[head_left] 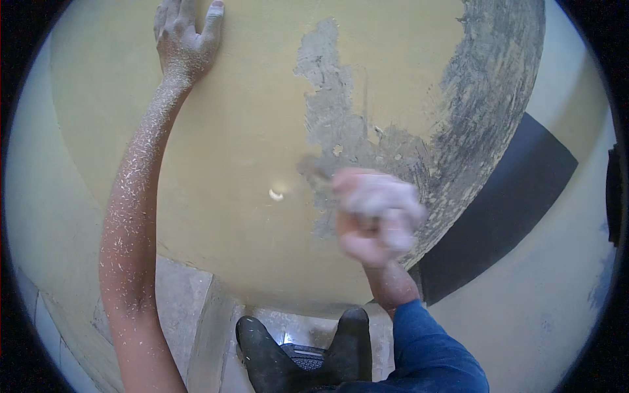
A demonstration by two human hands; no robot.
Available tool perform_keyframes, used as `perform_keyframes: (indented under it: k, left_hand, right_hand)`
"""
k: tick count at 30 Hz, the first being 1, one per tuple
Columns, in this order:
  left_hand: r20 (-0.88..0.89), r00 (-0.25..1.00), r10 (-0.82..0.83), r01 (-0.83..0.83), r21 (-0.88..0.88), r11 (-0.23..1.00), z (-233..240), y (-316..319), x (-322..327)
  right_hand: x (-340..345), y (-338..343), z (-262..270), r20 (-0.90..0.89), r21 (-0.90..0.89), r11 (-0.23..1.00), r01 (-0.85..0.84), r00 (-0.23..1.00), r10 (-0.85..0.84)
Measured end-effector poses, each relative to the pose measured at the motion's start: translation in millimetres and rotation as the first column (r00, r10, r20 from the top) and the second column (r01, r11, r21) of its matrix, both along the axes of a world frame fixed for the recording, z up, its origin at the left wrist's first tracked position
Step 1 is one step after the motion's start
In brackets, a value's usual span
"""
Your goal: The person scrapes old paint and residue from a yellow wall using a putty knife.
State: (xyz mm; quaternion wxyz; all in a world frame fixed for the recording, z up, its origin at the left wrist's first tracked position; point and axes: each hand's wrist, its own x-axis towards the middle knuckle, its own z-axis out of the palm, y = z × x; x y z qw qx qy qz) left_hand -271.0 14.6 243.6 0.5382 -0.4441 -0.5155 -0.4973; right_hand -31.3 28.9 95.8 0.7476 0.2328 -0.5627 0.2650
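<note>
My left hand [185, 37] rests with fingers extended on a yellow-painted wall [231, 132], near the top of the picture. Pale flakes and dust coat that hand and forearm. Farther right, my right hand [378, 213] is closed in a fist, whitened with dust and blurred by motion. A small, smeared dark shape, which looks like the end of a hand tool [314, 167], juts out left of the fist; its kind cannot be made out. Behind and above the fist lies a bare grey patch [327, 103] with ragged paint edges. A small pale chipped spot [276, 195] marks the paint to its left.
A broad grey, scraped and streaked area [486, 93] runs down the wall's right side. Beyond it is a dark panel [496, 216]. Below, my legs in dark trousers [268, 351] stand over a pale tiled floor [184, 290], with a dark textured object [304, 357] between them.
</note>
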Motion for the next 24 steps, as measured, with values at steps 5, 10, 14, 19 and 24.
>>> perform_keyframes:
  k: [5,10,14,19,24]
  left_hand:
    - [0.015,1.0,-0.001,0.001,-0.01,1.0,0,3,4]
    - [-0.009,1.0,0.004,-0.004,0.002,1.0,-1,4,-2]
    - [-0.014,1.0,-0.006,0.007,0.016,1.0,-4,-3,-5]
    - [-0.008,1.0,0.009,-0.008,0.007,1.0,-2,1,-3]
    - [0.008,1.0,-0.003,0.003,0.0,1.0,-4,-1,-2]
  right_hand:
    - [7,8,-6,-0.058,-0.085,0.972,-0.219,0.975,0.215]
    - [21,4,1,-0.101,0.073,0.995,0.064,0.993,-0.056]
    - [12,-2,3,0.003,0.214,0.975,-0.059,0.998,0.06]
    - [19,6,5,-0.029,-0.043,0.95,-0.311,0.95,0.31]
    - [24,4,4,-0.007,0.023,0.971,-0.237,0.971,0.237]
